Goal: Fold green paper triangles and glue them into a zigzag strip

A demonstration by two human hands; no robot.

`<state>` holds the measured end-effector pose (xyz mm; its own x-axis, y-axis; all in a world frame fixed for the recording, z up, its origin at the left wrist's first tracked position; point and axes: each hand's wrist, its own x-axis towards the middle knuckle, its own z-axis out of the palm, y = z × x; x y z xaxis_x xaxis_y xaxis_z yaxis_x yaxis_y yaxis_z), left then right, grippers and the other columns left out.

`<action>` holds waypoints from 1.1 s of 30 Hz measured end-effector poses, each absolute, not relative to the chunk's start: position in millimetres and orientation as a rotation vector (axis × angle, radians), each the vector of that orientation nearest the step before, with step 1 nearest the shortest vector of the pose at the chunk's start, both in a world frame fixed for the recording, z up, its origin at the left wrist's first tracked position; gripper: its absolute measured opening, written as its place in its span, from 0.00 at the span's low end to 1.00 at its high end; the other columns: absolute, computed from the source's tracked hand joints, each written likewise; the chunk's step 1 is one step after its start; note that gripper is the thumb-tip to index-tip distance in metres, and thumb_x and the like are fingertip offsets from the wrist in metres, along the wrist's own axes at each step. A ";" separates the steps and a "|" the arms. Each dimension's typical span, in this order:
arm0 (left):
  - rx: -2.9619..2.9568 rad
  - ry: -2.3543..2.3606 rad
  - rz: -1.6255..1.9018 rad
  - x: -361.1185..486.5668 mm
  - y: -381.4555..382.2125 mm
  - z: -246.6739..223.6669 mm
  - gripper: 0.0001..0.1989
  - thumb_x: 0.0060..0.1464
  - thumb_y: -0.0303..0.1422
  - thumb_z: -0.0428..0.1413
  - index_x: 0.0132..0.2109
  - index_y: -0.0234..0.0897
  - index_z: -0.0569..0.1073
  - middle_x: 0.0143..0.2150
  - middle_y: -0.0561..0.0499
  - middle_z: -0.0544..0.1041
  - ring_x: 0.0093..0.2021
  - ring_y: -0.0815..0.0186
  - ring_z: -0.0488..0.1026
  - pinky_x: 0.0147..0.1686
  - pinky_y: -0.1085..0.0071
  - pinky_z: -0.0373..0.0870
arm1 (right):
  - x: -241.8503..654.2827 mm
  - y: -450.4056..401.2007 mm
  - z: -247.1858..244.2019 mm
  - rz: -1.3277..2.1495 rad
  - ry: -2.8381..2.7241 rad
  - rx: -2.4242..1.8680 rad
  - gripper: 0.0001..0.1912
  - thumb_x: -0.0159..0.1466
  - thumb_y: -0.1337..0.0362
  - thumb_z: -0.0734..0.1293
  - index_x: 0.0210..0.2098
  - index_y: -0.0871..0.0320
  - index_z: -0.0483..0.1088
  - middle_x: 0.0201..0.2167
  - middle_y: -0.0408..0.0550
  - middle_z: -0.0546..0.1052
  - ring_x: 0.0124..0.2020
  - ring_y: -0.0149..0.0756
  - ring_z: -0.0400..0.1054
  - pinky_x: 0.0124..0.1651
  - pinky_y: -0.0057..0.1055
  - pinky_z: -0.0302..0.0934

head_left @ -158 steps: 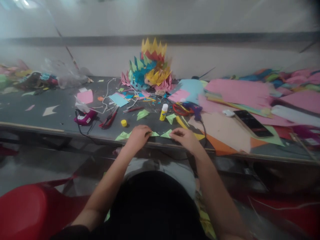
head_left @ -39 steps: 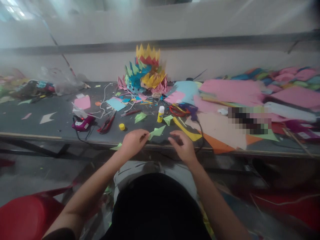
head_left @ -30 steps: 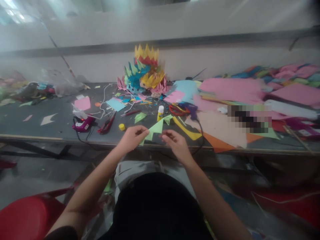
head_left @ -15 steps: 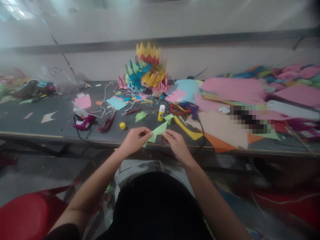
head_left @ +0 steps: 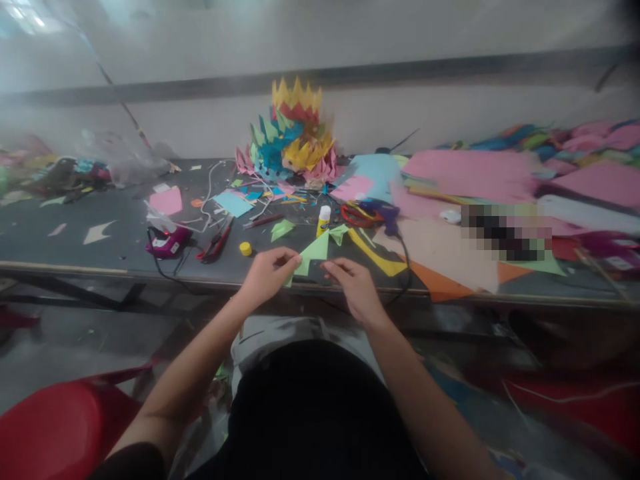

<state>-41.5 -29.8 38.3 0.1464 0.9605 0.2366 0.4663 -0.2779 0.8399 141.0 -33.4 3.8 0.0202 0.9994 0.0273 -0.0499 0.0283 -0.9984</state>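
My left hand (head_left: 273, 270) pinches the lower left part of a folded light green paper (head_left: 316, 251) over the table's front edge. To its right, my right hand (head_left: 353, 283) has thumb and forefinger pressed together, a little apart from the paper; anything between those fingertips is too small to make out. Just behind the green paper stands a glue stick (head_left: 324, 220) without its cap, and the yellow cap (head_left: 245, 249) sits to the left. Two more folded green pieces (head_left: 283, 230) (head_left: 339, 233) lie close by.
A colorful pointed-paper model (head_left: 295, 143) stands at the back. Red-handled pliers (head_left: 215, 241) and a purple device (head_left: 168, 241) are at left. Orange scissors (head_left: 359, 215), a purple glue gun (head_left: 385, 215), a yellow strip (head_left: 377, 257) and pink sheets (head_left: 470, 172) lie right. A red stool (head_left: 55, 427) is below left.
My right hand has come off the green paper and moved slightly right. The paper, still in my left hand, now stands more upright, overlapping the glue stick's base.
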 end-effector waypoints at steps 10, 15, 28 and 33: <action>1.800 1.306 1.055 -39.1 -32.6 34.7 0.12 0.52 0.39 0.52 0.32 0.34 0.74 0.27 0.52 0.74 0.28 0.70 0.68 0.31 0.75 0.65 | 128.9 -35.9 5.8 1.312 -1.157 -1.084 0.15 0.50 0.55 0.70 0.33 0.58 0.76 0.32 0.47 0.78 0.33 0.33 0.68 0.38 0.30 0.61; 1.823 1.315 1.045 -35.2 -36.5 36.2 0.12 0.52 0.39 0.52 0.32 0.34 0.74 0.28 0.52 0.75 0.29 0.69 0.69 0.33 0.74 0.66 | 124.6 -34.8 2.5 1.285 -1.151 -1.091 0.14 0.51 0.55 0.70 0.28 0.60 0.74 0.25 0.44 0.74 0.29 0.31 0.65 0.35 0.28 0.59; 1.911 1.449 1.241 -51.4 -26.7 37.6 0.13 0.54 0.40 0.52 0.33 0.35 0.75 0.31 0.51 0.77 0.31 0.68 0.72 0.33 0.74 0.68 | 135.2 -37.4 -3.5 1.433 -1.139 -1.017 0.12 0.56 0.54 0.67 0.33 0.56 0.74 0.33 0.45 0.75 0.30 0.28 0.64 0.35 0.27 0.59; 2.364 1.587 1.360 -61.8 -18.6 35.4 0.12 0.57 0.36 0.50 0.38 0.37 0.76 0.38 0.48 0.78 0.39 0.65 0.72 0.42 0.70 0.66 | 140.9 -36.8 -3.7 1.475 -1.058 -0.981 0.13 0.55 0.53 0.67 0.33 0.55 0.75 0.34 0.45 0.76 0.29 0.28 0.64 0.35 0.27 0.59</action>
<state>-61.8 -18.6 35.4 0.1224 0.7476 0.6528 0.7594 -0.4940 0.4233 140.9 -36.8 -3.7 -0.1397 0.9890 -0.0489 -0.2707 -0.0856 -0.9589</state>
